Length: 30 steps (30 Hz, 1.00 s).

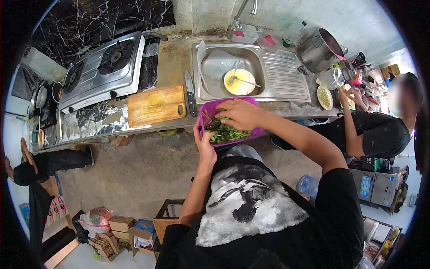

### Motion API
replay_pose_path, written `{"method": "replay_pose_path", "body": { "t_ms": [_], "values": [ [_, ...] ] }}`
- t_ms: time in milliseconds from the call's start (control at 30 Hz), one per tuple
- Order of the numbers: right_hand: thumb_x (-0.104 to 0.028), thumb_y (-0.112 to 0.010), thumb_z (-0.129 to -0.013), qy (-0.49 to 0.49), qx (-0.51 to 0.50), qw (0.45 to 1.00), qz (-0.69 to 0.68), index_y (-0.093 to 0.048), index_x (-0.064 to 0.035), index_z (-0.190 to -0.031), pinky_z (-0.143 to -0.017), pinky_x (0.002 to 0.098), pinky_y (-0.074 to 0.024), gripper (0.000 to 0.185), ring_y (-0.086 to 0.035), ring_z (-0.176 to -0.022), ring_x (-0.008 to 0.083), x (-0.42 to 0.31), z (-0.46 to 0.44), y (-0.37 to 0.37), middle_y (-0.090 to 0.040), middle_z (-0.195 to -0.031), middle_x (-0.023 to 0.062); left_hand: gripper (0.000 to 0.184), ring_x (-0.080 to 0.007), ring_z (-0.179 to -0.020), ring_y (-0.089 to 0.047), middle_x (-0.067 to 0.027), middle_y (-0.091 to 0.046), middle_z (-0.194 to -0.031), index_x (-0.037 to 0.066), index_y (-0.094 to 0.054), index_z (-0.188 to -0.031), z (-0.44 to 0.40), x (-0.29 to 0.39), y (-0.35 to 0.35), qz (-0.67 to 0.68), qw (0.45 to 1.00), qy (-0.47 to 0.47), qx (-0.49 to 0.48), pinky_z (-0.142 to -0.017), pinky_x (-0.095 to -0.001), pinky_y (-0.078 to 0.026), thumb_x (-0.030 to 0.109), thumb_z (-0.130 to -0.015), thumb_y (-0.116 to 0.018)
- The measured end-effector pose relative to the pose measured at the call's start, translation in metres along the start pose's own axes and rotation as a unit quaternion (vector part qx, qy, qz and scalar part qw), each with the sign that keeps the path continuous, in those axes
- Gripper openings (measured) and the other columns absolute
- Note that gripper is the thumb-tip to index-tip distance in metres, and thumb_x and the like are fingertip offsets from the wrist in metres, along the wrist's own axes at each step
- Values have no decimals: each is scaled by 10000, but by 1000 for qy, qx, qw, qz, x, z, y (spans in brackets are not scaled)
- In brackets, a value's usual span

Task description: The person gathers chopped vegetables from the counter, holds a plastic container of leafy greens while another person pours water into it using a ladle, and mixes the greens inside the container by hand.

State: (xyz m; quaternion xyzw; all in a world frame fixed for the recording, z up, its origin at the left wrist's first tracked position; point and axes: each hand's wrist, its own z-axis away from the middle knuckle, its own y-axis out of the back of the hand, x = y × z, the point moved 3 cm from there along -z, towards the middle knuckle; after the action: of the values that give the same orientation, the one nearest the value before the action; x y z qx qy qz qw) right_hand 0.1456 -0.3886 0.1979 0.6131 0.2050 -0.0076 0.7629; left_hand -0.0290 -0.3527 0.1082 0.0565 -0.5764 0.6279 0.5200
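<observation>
A purple plastic basket [257, 132] of chopped leafy greens [222, 133] is in front of my body, at the counter's edge. My left hand [204, 142] grips the basket's left side, with the thumb over the rim. My right hand [242, 114] reaches in from the right, its fingers bent down around some of the greens; the fingertips are partly hidden. Cut stems [207, 117] show at the basket's left end. Just beyond the left rim lies a knife [190, 92] with a black handle, beside a wooden cutting board [156, 106].
Behind the basket is a steel sink [286, 71] holding a yellow bowl [240, 82] with a spoon. A gas stove [101, 67] stands left, a large pot [320, 49] right. One person [380, 130] works at the right; another [49, 163] stands far left. Boxes [121, 226] lie on the floor behind.
</observation>
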Motion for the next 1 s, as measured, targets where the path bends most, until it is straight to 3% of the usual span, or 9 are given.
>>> {"method": "replay_pose_path", "body": {
  "t_ms": [100,233,300,367,533,667,733,900,1000],
  "values": [
    [-312,-593,-937,-119,37,987,-101,-388,-82,-1477,-1097,500,-370,622,-483,-1289,406,-15,-9,-4,-471,-1419,224,650,-176,-1149,-527,-89,-538,-1301,90,-416,-1443,1,-2,-5,10,1000,15,5,-972,-311,-441,-2,-810,-529],
    [-302,-554,-960,-61,107,988,-93,-563,-29,-1308,-1091,498,-374,443,-491,-1261,423,-31,-23,-45,-473,-1400,229,651,-128,-967,-573,-61,-597,-1149,90,-406,-1453,1,0,-3,-10,1000,19,15,-879,-271,-461,1,-822,-543],
    [-283,-509,-982,-43,91,991,-91,-616,-28,-1242,-1070,486,-386,379,-504,-1252,402,-18,-22,-46,-529,-1344,210,637,-190,-1129,-555,-81,-570,-1257,73,-410,-1427,3,6,-6,-4,1000,23,18,-1006,-341,-439,34,-803,-535],
    [-229,-499,-986,-8,-69,980,-187,-661,-36,-1148,-1042,494,-391,300,-547,-1188,362,-18,-18,-35,-594,-1250,176,645,-191,-1123,-563,-84,-579,-1246,65,-420,-1426,5,10,-7,-36,999,0,20,-1008,-343,-440,37,-794,-543],
    [-198,-630,-896,-25,12,987,-161,-638,-60,-1074,-940,505,-421,225,-594,-1073,321,-27,-13,5,-636,-1139,139,663,-155,-1038,-571,-81,-592,-1201,76,-417,-1448,6,14,-8,-3,1000,-7,9,-922,-298,-457,-4,-800,-532],
    [-105,-625,-842,-54,173,980,-79,-663,-72,-1103,-958,463,-410,266,-591,-1081,319,-20,-20,-32,-634,-1139,124,659,-155,-1030,-570,-76,-585,-1209,77,-420,-1444,3,10,-12,-22,999,-13,23,-912,-294,-458,10,-800,-541],
    [-40,-590,-774,-24,15,995,-97,-664,-75,-1159,-957,475,-427,394,-590,-1092,336,-23,-25,-53,-633,-1179,129,652,-151,-1011,-572,-72,-594,-1185,77,-425,-1437,-2,1,-6,5,999,2,42,-894,-288,-462,26,-800,-552],
    [-49,-590,-767,-17,-114,952,-282,-656,-64,-1191,-987,479,-424,429,-563,-1170,333,-10,-12,-31,-608,-1238,126,625,-196,-1139,-553,-75,-569,-1244,77,-418,-1420,1,6,-8,-20,1000,0,6,-1005,-353,-444,69,-815,-577],
    [-253,-647,-880,-70,74,994,-34,-606,-109,-1280,-1015,500,-416,427,-563,-1194,365,3,2,-6,-568,-1307,163,656,-170,-1052,-575,-81,-602,-1182,77,-419,-1431,2,12,-11,-12,999,-27,34,-950,-306,-450,57,-795,-578]
  ]
}}
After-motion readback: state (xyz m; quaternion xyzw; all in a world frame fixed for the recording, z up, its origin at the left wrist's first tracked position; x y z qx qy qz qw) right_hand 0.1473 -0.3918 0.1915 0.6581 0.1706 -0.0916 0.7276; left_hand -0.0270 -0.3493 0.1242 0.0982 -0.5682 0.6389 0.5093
